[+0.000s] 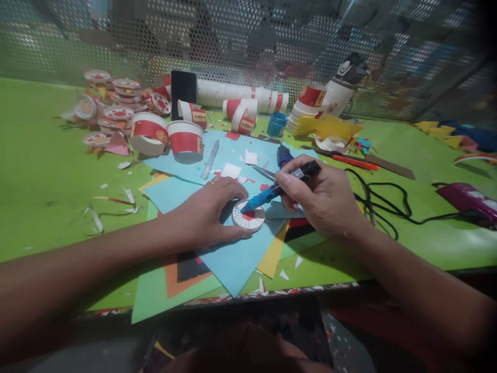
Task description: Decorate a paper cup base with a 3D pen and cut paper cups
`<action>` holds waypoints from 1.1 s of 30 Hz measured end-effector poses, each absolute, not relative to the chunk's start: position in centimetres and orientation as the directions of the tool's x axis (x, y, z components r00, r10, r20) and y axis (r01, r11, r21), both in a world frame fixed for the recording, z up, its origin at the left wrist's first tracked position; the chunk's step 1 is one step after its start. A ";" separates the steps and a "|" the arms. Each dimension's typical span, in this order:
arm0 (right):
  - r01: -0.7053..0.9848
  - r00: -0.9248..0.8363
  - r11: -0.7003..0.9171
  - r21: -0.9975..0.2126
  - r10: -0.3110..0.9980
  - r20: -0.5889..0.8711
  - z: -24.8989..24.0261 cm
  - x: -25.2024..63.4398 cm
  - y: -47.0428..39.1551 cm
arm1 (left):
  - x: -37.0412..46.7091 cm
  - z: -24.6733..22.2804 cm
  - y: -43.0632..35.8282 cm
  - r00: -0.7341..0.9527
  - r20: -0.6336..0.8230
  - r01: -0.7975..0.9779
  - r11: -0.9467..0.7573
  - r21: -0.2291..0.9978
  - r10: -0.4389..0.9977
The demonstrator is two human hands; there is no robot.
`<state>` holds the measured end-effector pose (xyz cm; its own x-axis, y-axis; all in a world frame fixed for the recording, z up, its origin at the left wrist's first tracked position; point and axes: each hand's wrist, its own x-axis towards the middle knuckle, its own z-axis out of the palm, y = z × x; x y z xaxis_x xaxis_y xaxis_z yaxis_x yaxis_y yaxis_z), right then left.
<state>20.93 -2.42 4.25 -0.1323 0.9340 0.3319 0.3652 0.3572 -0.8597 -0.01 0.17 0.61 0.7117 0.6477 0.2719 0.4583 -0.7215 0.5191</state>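
My left hand (217, 210) grips a small round white disc (257, 223) by its edge, thumb at the near side and fingers at the far side. The disc has a red middle and a ring of blue dots on its left part. Closed around a blue marker (259, 199) with a black end, my right hand (322, 194) tilts it so that the tip meets the dotted part of the disc. A pointed metal blade (264, 172) shows behind the right hand; its other end is hidden. Light blue paper sheets (236, 264) lie beneath the disc.
Red and white paper cups (186, 140) stand behind, left of an open blue jar (276, 124). Decorated paper pieces (120, 111) are piled far left. An orange-handled cutter (355, 162), black cable (407, 199) and purple power strip (468, 202) lie right. Perforated metal (233, 46) rises behind.
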 end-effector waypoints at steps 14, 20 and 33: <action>0.431 -0.173 0.406 -0.806 0.914 0.368 4.3 20.9 -2.7 | 0.1 0.6 0.2 0.708 0.272 0.466 -0.720 0.514 0.652; 0.334 -0.149 0.371 -0.866 0.928 0.340 4.0 21.1 -2.3 | -0.1 0.5 0.2 0.705 0.269 0.474 -0.719 0.509 0.656; 0.106 -0.044 0.343 -0.933 0.939 0.341 3.6 21.5 -2.0 | -0.1 0.7 0.1 0.707 0.267 0.473 -0.718 0.511 0.655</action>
<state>21.46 -2.01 3.58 -0.0437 0.9392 0.3406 0.1058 0.3433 -0.9332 -0.08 0.09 0.75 0.7068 0.6553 0.2667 0.4726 -0.7178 0.5112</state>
